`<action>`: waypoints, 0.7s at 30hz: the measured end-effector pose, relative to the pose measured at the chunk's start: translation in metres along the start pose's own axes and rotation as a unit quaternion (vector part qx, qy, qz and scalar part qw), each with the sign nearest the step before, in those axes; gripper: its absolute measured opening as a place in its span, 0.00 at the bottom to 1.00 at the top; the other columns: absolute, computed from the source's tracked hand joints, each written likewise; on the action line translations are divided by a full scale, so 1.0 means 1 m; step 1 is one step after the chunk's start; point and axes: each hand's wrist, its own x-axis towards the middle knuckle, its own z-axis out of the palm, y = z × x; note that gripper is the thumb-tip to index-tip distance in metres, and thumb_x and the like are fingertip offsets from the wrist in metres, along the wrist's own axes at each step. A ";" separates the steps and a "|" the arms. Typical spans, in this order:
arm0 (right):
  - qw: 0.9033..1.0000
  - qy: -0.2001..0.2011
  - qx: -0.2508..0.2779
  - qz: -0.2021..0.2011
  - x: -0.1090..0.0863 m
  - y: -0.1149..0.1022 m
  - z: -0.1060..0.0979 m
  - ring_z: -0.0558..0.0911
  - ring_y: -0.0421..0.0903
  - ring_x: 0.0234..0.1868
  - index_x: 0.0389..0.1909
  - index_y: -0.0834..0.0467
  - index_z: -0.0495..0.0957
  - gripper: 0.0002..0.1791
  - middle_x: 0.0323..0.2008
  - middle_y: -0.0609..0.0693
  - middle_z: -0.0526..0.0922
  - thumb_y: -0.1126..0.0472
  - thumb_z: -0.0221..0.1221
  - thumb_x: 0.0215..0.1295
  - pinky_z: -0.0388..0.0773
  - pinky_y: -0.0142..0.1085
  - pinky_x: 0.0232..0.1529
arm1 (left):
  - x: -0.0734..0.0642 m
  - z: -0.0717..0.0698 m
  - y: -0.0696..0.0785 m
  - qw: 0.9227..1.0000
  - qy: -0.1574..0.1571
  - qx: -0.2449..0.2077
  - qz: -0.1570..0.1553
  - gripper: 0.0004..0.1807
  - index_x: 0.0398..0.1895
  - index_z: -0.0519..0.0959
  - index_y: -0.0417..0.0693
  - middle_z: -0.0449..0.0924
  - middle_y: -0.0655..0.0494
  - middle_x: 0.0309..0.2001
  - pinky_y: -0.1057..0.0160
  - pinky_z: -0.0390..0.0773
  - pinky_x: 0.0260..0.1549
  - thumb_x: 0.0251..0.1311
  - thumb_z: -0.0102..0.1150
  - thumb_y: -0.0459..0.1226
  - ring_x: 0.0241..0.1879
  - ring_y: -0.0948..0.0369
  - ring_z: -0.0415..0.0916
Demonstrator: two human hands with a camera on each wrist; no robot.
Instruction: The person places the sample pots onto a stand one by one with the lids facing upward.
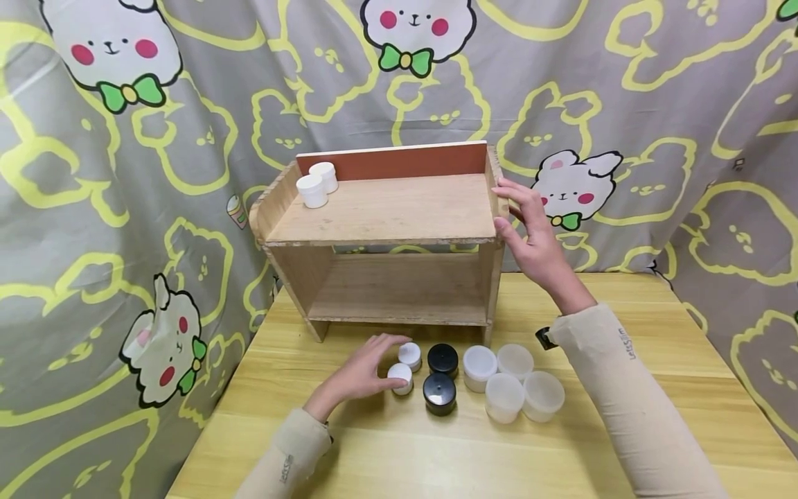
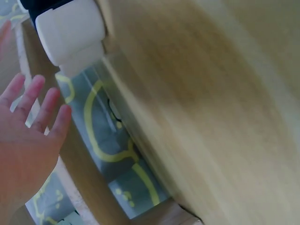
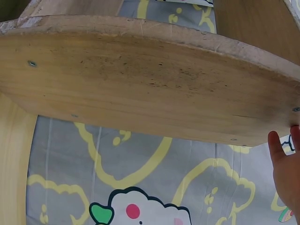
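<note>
Head view: left hand [image 1: 361,371], fingers spread, at two small white jars [image 1: 400,376] on table [image 1: 399,457]; right hand [image 1: 535,235], loosely extended, touches shelf [image 1: 399,208]. Apparent step: reaching; next calls for a pinch.

A grey curtain [image 1: 237,76] (softly creased), printed with yellow outlines and white cartoon animals [image 1: 414,31], hangs behind a light wood-grained tabletop [image 1: 449,454].
</note>
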 end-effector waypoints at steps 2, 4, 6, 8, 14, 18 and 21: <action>1.000 0.001 -0.003 -0.001 0.000 0.002 0.000 0.61 0.49 0.78 0.70 0.61 0.68 0.27 0.77 0.52 0.62 0.75 0.56 0.72 0.63 0.60 0.74 | -0.001 0.002 -0.001 1.000 -0.004 -0.008 0.010 0.39 0.71 0.71 0.55 0.76 0.55 0.66 0.40 0.67 0.71 0.56 0.77 0.49 0.70 0.48 0.70; 1.000 0.002 -0.004 -0.002 0.000 0.003 0.000 0.61 0.48 0.78 0.70 0.61 0.68 0.27 0.77 0.52 0.62 0.75 0.56 0.72 0.63 0.60 0.74 | -0.001 0.004 -0.002 1.000 -0.006 -0.010 0.022 0.37 0.67 0.73 0.53 0.78 0.56 0.61 0.43 0.72 0.67 0.55 0.78 0.47 0.65 0.51 0.74; 1.000 0.003 -0.004 0.000 0.000 0.002 0.001 0.61 0.49 0.78 0.70 0.61 0.68 0.27 0.77 0.53 0.62 0.75 0.55 0.72 0.63 0.61 0.74 | -0.001 0.006 -0.003 0.999 -0.010 -0.019 0.028 0.35 0.65 0.75 0.52 0.79 0.57 0.58 0.47 0.76 0.61 0.54 0.79 0.45 0.59 0.55 0.77; 1.000 0.003 -0.005 0.001 0.000 0.000 0.001 0.60 0.50 0.79 0.70 0.62 0.68 0.26 0.77 0.54 0.62 0.75 0.55 0.72 0.62 0.61 0.74 | -0.002 0.008 -0.004 0.999 -0.012 -0.025 0.031 0.33 0.63 0.76 0.52 0.78 0.58 0.55 0.50 0.78 0.59 0.54 0.79 0.44 0.56 0.57 0.77; 1.000 0.003 -0.011 -0.003 0.000 0.000 0.001 0.61 0.49 0.78 0.70 0.62 0.68 0.27 0.77 0.54 0.62 0.75 0.55 0.72 0.64 0.56 0.74 | -0.002 0.012 -0.006 0.999 -0.019 -0.024 0.017 0.27 0.56 0.77 0.53 0.77 0.60 0.52 0.52 0.78 0.59 0.56 0.78 0.42 0.54 0.60 0.76; 1.000 0.003 -0.011 -0.004 0.000 0.000 0.001 0.62 0.47 0.78 0.70 0.61 0.68 0.27 0.77 0.52 0.63 0.74 0.56 0.72 0.65 0.52 0.73 | -0.002 0.013 -0.007 0.999 -0.022 -0.021 0.013 0.24 0.54 0.77 0.53 0.77 0.60 0.51 0.53 0.79 0.59 0.56 0.78 0.42 0.54 0.60 0.77; 1.000 0.002 -0.007 -0.002 -0.001 0.000 0.001 0.61 0.47 0.78 0.70 0.60 0.68 0.27 0.77 0.51 0.63 0.74 0.56 0.72 0.65 0.56 0.74 | -0.002 0.014 -0.007 0.999 -0.027 -0.022 0.012 0.24 0.55 0.77 0.54 0.77 0.60 0.52 0.53 0.79 0.58 0.58 0.77 0.42 0.54 0.61 0.77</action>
